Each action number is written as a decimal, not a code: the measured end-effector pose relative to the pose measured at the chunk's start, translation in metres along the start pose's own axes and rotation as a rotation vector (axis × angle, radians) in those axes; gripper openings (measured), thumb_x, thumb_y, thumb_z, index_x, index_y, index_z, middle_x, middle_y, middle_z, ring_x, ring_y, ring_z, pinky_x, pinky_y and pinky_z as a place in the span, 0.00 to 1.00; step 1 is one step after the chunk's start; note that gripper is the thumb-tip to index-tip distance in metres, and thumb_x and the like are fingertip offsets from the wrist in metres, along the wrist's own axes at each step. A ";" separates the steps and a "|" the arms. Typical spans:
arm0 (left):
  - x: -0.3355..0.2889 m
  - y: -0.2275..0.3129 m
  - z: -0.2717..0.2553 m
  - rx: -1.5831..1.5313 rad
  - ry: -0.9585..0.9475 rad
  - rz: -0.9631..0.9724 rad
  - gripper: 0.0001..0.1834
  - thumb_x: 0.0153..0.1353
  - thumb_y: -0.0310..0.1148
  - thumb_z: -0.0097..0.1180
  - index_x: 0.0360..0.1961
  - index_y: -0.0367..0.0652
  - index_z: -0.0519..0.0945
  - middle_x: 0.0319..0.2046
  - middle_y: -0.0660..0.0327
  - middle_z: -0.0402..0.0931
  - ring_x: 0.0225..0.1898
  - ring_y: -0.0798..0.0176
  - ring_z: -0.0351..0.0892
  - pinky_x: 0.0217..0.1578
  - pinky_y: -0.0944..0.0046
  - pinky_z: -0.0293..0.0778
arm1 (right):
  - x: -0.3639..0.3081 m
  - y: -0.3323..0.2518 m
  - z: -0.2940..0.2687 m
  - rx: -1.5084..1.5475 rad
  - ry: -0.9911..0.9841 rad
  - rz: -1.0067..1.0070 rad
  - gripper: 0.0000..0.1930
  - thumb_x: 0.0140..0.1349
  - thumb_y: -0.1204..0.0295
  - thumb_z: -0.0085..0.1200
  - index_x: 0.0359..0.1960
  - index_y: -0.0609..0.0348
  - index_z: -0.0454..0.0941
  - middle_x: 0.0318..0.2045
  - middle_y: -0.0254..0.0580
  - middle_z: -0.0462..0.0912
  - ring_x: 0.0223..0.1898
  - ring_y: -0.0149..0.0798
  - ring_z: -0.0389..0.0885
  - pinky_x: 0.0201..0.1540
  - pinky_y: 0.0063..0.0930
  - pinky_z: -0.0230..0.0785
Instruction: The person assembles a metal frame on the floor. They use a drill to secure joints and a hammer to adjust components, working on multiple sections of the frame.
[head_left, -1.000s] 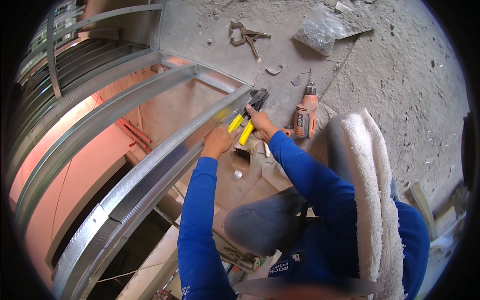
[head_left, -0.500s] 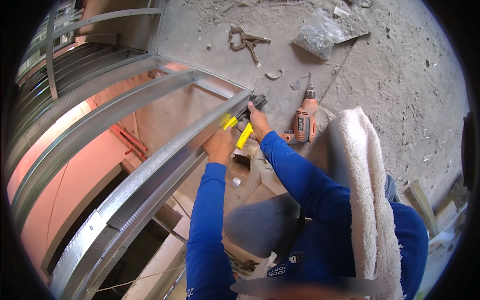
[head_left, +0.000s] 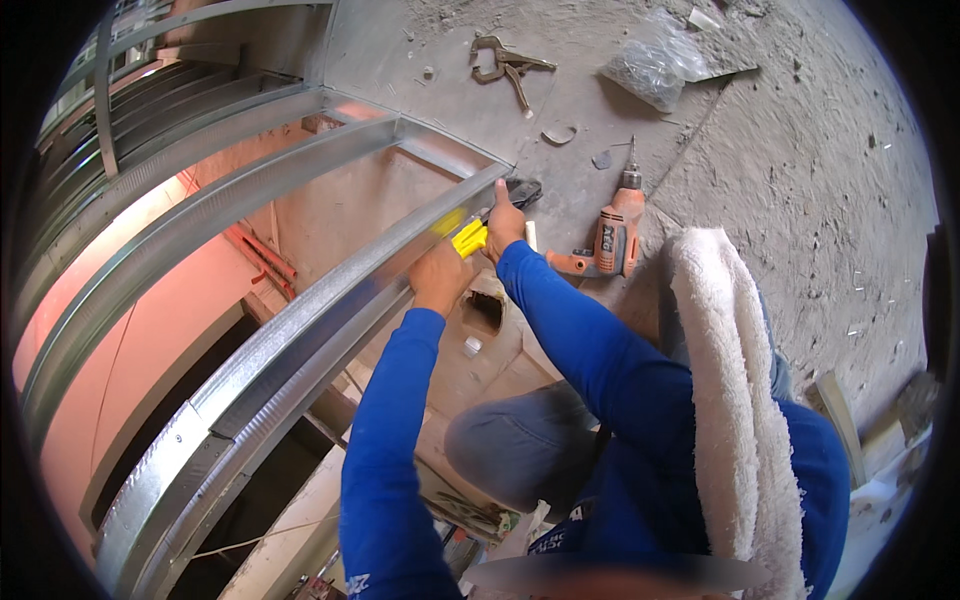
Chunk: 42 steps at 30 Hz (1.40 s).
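A plier-like tool with two yellow handles (head_left: 470, 238) and a dark head lies at the end of a galvanized metal stud (head_left: 340, 285). My left hand (head_left: 438, 278) is closed round the handles, beside the stud's side. Nearer the head, my right hand (head_left: 506, 218) grips the tool too, its thumb pointing up along the stud's end. The handles are pressed together. Part of the dark head (head_left: 523, 192) shows past my right hand; its jaws are hidden. A metal track (head_left: 440, 160) meets the stud's far end.
On the dusty floor right of my hands lies an orange drill (head_left: 616, 235). Farther off are a locking C-clamp (head_left: 508, 66), a curved strip (head_left: 560, 136) and a clear plastic bag (head_left: 655, 65). More metal studs (head_left: 225, 180) run along the left. A white towel (head_left: 725, 390) hangs over my shoulder.
The tool's yellow handles were apart and are now squeezed together. My right hand has drawn in toward my left. The view has shifted slightly.
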<state>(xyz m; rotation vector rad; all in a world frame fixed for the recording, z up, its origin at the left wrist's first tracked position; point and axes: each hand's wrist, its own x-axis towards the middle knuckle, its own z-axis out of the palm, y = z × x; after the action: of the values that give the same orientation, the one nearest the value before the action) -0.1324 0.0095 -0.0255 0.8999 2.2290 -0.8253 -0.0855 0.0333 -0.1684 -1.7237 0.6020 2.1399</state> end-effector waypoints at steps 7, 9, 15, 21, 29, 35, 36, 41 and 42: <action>-0.072 0.038 0.039 0.167 0.391 0.394 0.29 0.56 0.55 0.63 0.40 0.36 0.84 0.50 0.43 0.75 0.57 0.42 0.73 0.56 0.37 0.65 | -0.037 -0.038 -0.073 -0.207 -0.076 -0.077 0.21 0.61 0.56 0.66 0.32 0.66 0.77 0.23 0.38 0.75 0.23 0.37 0.74 0.27 0.37 0.70; -0.086 0.064 0.056 -0.189 0.141 0.157 0.27 0.55 0.52 0.65 0.38 0.34 0.82 0.50 0.43 0.72 0.55 0.40 0.72 0.55 0.42 0.67 | -0.041 -0.066 -0.101 -0.365 -0.151 -0.037 0.18 0.61 0.58 0.67 0.30 0.61 0.77 0.22 0.38 0.74 0.21 0.39 0.75 0.27 0.39 0.72; -0.069 0.152 0.102 -0.750 0.400 0.449 0.40 0.50 0.53 0.73 0.53 0.35 0.70 0.52 0.43 0.71 0.56 0.39 0.73 0.52 0.44 0.71 | -0.026 -0.264 -0.102 -1.316 -0.292 -0.607 0.18 0.64 0.59 0.64 0.40 0.66 0.82 0.28 0.39 0.82 0.26 0.34 0.78 0.30 0.33 0.71; -0.023 0.214 0.128 -0.781 0.157 0.132 0.44 0.45 0.53 0.75 0.55 0.38 0.67 0.54 0.42 0.71 0.57 0.36 0.73 0.55 0.44 0.74 | -0.058 -0.378 -0.113 -1.665 0.194 -1.718 0.24 0.61 0.54 0.63 0.42 0.68 0.83 0.39 0.61 0.85 0.39 0.60 0.83 0.44 0.43 0.74; 0.004 0.225 0.115 -1.110 0.133 -0.016 0.42 0.47 0.46 0.72 0.57 0.33 0.67 0.51 0.40 0.75 0.53 0.37 0.77 0.52 0.45 0.76 | -0.094 -0.294 -0.191 -1.564 -0.359 -0.589 0.28 0.67 0.60 0.61 0.62 0.65 0.71 0.46 0.44 0.83 0.43 0.36 0.81 0.45 0.29 0.73; 0.041 0.255 0.022 -2.468 0.126 -0.395 0.43 0.51 0.45 0.74 0.54 0.21 0.66 0.49 0.41 0.75 0.48 0.51 0.79 0.47 0.56 0.78 | -0.087 -0.247 -0.139 -1.177 -0.660 -0.820 0.32 0.68 0.56 0.60 0.64 0.65 0.66 0.40 0.45 0.83 0.36 0.33 0.81 0.38 0.29 0.75; 0.049 0.259 0.011 -2.507 0.183 -0.511 0.44 0.52 0.45 0.74 0.57 0.22 0.65 0.51 0.41 0.75 0.47 0.49 0.80 0.46 0.53 0.79 | -0.082 -0.250 -0.127 -1.205 -0.614 -0.854 0.30 0.68 0.55 0.60 0.62 0.65 0.67 0.39 0.44 0.83 0.35 0.32 0.81 0.36 0.28 0.75; 0.079 0.256 0.009 -2.629 -0.024 -0.580 0.35 0.54 0.42 0.72 0.53 0.25 0.75 0.50 0.47 0.79 0.45 0.53 0.83 0.43 0.54 0.80 | -0.060 -0.292 -0.068 -1.251 -0.564 -0.718 0.25 0.67 0.53 0.60 0.51 0.63 0.75 0.29 0.40 0.82 0.22 0.32 0.81 0.23 0.29 0.76; 0.083 0.256 0.014 -2.596 -0.032 -0.595 0.34 0.54 0.42 0.72 0.52 0.25 0.76 0.49 0.48 0.80 0.45 0.53 0.83 0.43 0.55 0.80 | -0.057 -0.300 -0.058 -1.280 -0.534 -0.625 0.25 0.67 0.52 0.60 0.51 0.62 0.75 0.29 0.40 0.82 0.22 0.33 0.81 0.23 0.29 0.77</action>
<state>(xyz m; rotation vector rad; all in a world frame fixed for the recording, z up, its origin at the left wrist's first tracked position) 0.0144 0.1796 -0.1752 -1.0066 1.4682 1.7025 0.1257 0.2608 -0.1590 -1.2658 -1.5187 2.3592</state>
